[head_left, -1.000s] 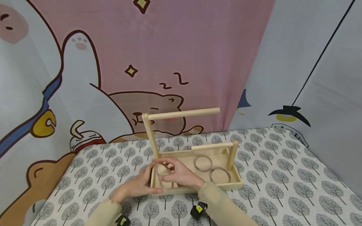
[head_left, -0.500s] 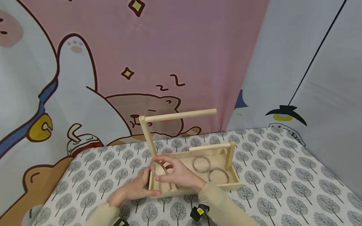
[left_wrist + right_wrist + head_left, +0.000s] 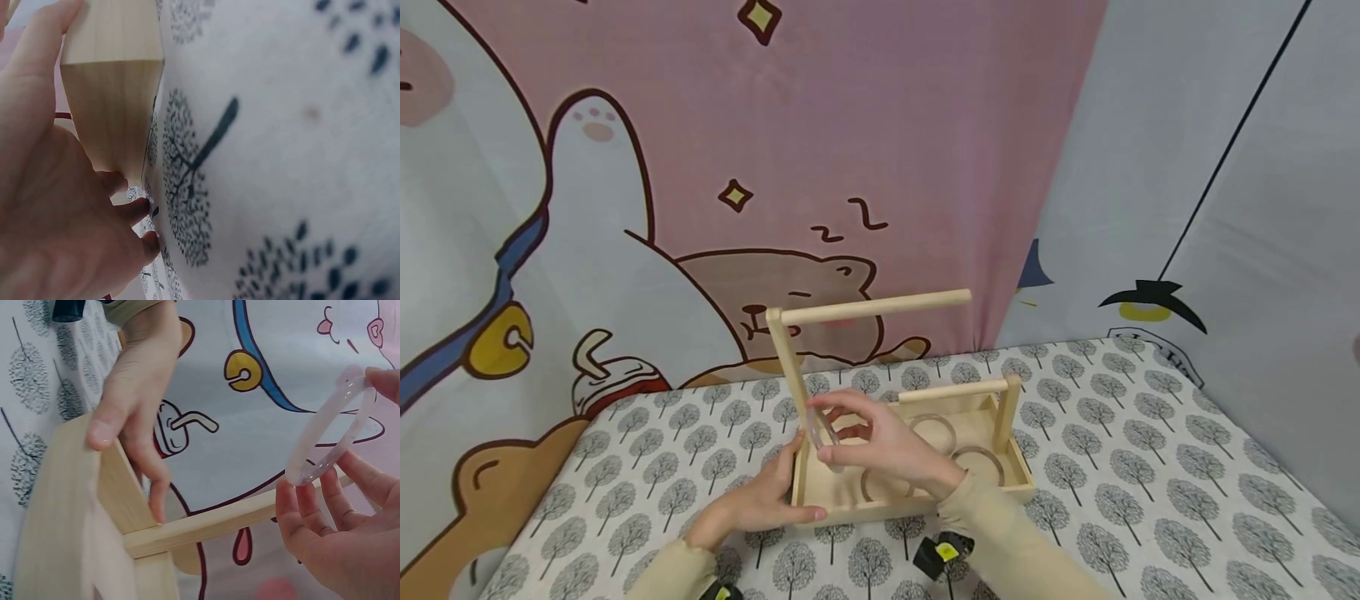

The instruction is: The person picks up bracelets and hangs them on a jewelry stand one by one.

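My right hand [image 3: 887, 442] pinches a pale translucent bangle [image 3: 315, 428] between thumb and fingertips. It holds the bangle tilted up on edge, above the left end of a wooden bangle stand [image 3: 895, 508] and close to its tall left post [image 3: 787, 358]. With thumb on the front wall and fingers around the end, my left hand [image 3: 752, 500] grips the stand's left corner. Three bangles lie in the tray: one near the back [image 3: 955, 435], another at the right [image 3: 979, 448], and a third below my right hand [image 3: 863, 486], partly hidden by it.
From the tall post a long wooden bar [image 3: 880, 307] runs rightward with a free end. A lower bar [image 3: 955, 390] runs leftward from the short right post [image 3: 1007, 412]. The table wears a tree-print cloth [image 3: 1112, 458]. Behind hangs a cartoon curtain [image 3: 925, 167].
The right hand has raised the bangle out of the tray's left end and turned it more edge-on, beside the tall post. My left hand has kept its hold on the corner.
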`<action>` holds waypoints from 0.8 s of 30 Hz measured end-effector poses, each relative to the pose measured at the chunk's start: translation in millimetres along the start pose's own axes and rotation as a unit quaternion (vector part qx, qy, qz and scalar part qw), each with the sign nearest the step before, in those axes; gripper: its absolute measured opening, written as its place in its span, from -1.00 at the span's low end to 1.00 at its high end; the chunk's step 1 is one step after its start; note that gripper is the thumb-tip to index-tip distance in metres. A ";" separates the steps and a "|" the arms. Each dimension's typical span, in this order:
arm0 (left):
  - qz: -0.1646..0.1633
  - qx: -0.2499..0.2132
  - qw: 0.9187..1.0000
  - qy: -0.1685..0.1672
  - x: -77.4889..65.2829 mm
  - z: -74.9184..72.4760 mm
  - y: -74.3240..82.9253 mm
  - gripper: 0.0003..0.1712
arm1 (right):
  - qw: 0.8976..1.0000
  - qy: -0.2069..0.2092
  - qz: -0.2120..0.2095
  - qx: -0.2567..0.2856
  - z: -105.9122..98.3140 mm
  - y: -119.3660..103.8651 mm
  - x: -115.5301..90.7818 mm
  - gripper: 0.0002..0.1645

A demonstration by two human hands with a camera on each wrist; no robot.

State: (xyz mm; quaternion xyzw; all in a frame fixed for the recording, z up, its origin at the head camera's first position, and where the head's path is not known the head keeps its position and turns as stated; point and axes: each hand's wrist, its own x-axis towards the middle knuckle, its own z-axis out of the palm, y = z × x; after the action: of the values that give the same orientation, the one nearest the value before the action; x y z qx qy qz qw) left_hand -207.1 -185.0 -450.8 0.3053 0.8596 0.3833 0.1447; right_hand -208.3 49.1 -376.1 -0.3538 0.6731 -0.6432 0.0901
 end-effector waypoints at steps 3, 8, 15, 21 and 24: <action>-0.004 -0.004 1.000 0.002 0.0 0.8 -1.0 0.34 | 1.000 0.000 -0.003 0.001 -1.8 -5.3 1.1 -0.27; -0.009 0.002 1.000 0.007 0.3 2.0 -3.5 0.35 | 1.000 -0.010 -0.017 0.000 -6.1 -14.2 0.9 -0.27; 0.013 -0.007 1.000 0.008 1.3 2.5 -2.9 0.33 | 1.000 -0.005 -0.017 -0.016 -19.5 -24.8 -5.6 -0.29; 0.013 0.003 1.000 0.018 0.5 2.6 -3.0 0.33 | 0.999 -0.001 -0.035 -0.027 -35.2 -29.6 -12.5 -0.27; 0.009 0.004 1.000 0.016 0.6 2.4 -2.6 0.34 | 0.998 0.006 -0.051 -0.030 -42.6 -29.4 -15.1 -0.27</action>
State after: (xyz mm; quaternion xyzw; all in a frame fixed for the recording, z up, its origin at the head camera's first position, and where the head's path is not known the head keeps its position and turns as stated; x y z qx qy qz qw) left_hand -207.5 -184.6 -454.3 0.3071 0.8608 0.3856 0.1264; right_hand -211.2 94.5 -347.2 -0.3860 0.6735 -0.6289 0.0424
